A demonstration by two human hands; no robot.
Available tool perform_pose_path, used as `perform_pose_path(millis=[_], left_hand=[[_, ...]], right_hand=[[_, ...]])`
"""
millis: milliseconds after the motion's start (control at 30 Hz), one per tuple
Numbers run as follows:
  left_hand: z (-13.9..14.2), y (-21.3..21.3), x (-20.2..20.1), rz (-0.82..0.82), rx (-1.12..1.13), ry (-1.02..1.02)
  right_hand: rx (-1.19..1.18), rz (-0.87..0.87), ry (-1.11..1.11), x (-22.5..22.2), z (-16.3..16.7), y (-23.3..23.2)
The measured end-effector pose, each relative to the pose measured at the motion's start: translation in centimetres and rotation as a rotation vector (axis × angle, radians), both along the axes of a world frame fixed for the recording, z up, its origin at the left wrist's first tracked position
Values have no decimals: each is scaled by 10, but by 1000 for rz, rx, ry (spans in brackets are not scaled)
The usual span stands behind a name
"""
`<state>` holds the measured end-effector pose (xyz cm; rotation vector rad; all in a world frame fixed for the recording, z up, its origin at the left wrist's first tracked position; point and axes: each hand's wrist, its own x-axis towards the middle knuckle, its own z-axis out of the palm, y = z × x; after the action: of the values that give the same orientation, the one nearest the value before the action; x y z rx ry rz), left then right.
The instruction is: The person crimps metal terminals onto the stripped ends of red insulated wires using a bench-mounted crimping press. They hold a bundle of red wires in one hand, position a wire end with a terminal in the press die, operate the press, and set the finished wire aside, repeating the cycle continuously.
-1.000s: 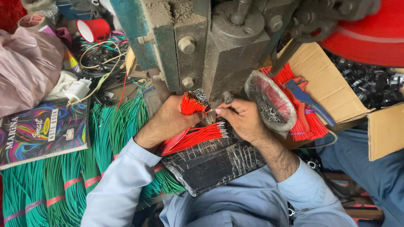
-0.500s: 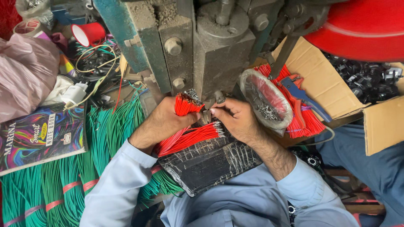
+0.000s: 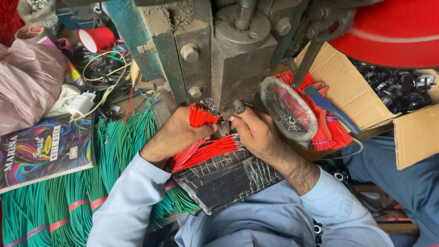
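Note:
My left hand [image 3: 176, 135] grips a bunch of short red wires [image 3: 201, 114] with their stripped ends pointing up toward the base of a grimy metal press [image 3: 215, 50]. My right hand [image 3: 256, 132] pinches a small piece at the press base, right beside the left thumb; what it pinches is too small to tell. More red wires [image 3: 206, 153] lie under both hands on a black taped pad [image 3: 228, 178] on my lap.
Bundles of green wires [image 3: 68, 196] lie at left under a colourful notebook [image 3: 41, 151]. A round plastic-covered dish of small metal terminals [image 3: 290, 116] sits right of my hands. A cardboard box [image 3: 352, 91] holds red wires and blue pliers [image 3: 327, 105]. A red cup [image 3: 96, 39] stands behind.
Both hands stay at the press base with hardly any movement. The view has shifted slightly, so the press and the red cup appear a little higher and further left.

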<state>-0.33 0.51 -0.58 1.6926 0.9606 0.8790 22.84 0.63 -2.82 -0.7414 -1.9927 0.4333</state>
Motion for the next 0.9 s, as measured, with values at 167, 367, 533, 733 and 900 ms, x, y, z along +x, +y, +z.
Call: perform_pose_path(millis=[167, 367, 533, 733, 900], left_hand=[[0, 0, 1, -16, 66, -14], [-1, 1, 2, 17, 98, 99], [-3, 0, 5, 22, 147, 97], [-2, 1, 5, 9, 141, 113], [1, 0, 5, -11, 181, 84]], right_hand=[[-59, -2, 21, 0, -5, 3], [-244, -13, 142, 4, -24, 6], [-323, 87, 273, 9, -40, 8], [-306, 112, 252, 14, -42, 8], [-245, 116, 181, 15, -26, 4]])
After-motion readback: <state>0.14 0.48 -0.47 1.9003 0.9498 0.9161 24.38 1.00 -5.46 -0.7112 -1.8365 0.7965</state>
